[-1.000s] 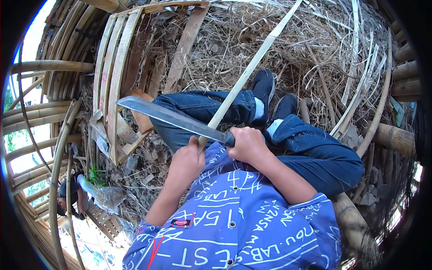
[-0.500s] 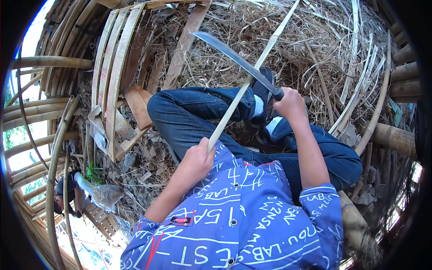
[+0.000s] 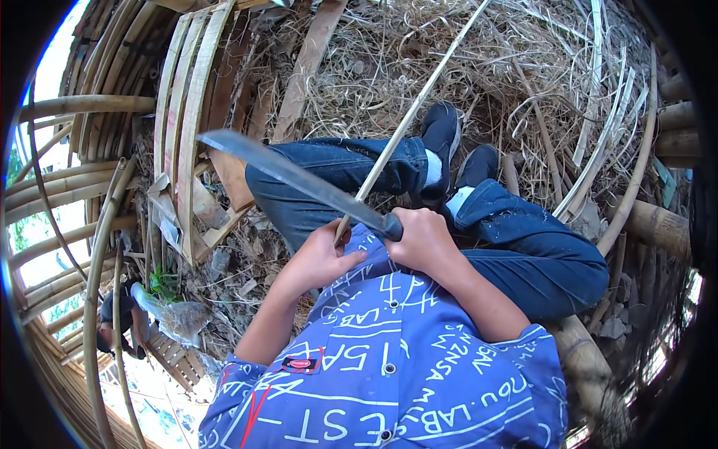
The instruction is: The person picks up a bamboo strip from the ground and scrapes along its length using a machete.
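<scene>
My right hand (image 3: 425, 238) is closed round the dark handle of a long, curved machete (image 3: 288, 170). Its broad blade points up and left, above my bent leg. In my left hand (image 3: 320, 258) is the near end of a pale, thin bamboo strip (image 3: 419, 101), gripped by the fingers with the thumb lying out to the right. From there the strip slants up and right, beyond my shoes. The blade crosses the strip just above my left hand; whether they touch I cannot tell. Both hands are close together before my lap.
A heap of curly shavings (image 3: 404, 67) covers the ground ahead. Wooden slats (image 3: 176, 112) lean at the left, near a bamboo railing (image 3: 90, 105). Long split strips (image 3: 598, 142) lie at the right beside a thick bamboo pole (image 3: 651, 232). Another person (image 3: 120, 322) is at the far left.
My right hand has brought the machete down and left, toward my left hand. The strip is turned to show a narrower side, and my left thumb has moved out from it. My feet have shifted apart.
</scene>
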Tool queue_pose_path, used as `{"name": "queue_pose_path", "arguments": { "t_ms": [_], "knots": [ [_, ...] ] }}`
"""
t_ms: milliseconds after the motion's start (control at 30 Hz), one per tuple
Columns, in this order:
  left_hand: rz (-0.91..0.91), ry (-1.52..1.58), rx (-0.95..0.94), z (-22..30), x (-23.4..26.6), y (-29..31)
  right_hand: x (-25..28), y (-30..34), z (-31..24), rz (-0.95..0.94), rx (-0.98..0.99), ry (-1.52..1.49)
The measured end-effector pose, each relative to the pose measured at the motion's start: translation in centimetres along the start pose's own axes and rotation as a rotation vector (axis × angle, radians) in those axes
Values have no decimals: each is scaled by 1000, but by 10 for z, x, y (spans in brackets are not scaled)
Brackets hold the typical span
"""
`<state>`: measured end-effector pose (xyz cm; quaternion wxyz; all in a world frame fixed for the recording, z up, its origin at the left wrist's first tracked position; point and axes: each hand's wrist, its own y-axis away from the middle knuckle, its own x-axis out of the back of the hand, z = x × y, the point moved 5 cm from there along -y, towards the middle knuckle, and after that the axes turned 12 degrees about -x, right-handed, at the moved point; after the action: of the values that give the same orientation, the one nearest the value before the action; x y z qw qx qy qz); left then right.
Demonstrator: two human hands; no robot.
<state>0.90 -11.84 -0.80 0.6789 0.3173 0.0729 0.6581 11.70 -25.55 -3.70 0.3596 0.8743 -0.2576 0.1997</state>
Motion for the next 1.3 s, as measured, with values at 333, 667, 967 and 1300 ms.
{"name": "queue_pose_path", "arguments": {
  "t_ms": [333,667,967,1300],
  "knots": [
    [80,-127,-54,-9,-4,1,9,-12,-1,45,51,340],
    [72,-34,25,-12,2,4,29,-16,35,190,-63,414],
    [123,-5,-31,-10,3,6,43,-24,42,282,-26,469],
    [109,114,-11,-30,6,10,73,-29,78,407,-153,462]
  ]
}}
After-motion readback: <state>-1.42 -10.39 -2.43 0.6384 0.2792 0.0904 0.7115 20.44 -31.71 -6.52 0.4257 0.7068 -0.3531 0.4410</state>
